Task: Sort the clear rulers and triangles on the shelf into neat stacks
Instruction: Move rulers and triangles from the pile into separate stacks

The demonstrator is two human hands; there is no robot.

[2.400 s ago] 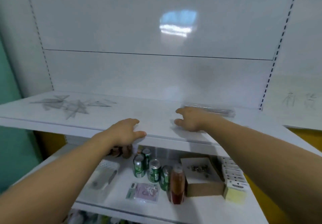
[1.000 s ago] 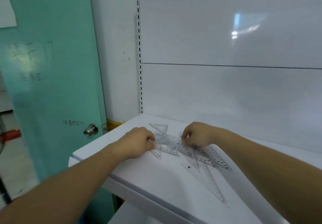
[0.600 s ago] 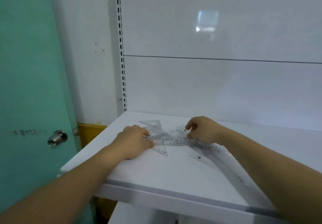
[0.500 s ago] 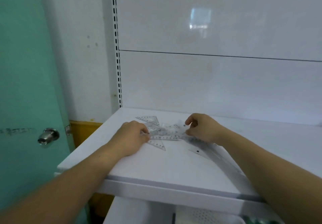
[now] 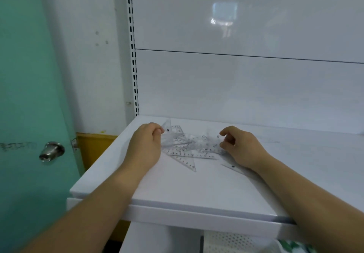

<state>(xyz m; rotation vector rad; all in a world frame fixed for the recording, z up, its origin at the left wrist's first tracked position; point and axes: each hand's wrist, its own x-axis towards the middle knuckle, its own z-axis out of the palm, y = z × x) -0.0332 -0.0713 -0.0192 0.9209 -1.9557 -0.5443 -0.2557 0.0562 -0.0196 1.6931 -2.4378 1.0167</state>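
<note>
While the clear triangles (image 5: 184, 150) lay jumbled on the shelf (image 5: 197, 185) between both hands, the left hand (image 5: 144, 146) pinched one raised corner and the right hand (image 5: 240, 147) curled loosely beside them

clear triangles and rulers (image 5: 186, 150) lie in a loose overlapping heap near back-left corner of the white shelf (image 5: 197, 189); printed scales visible; one triangle (image 5: 167, 129) tipped up at heap's left end; a long piece (image 5: 233, 167) lies flat, just right of heap
</note>
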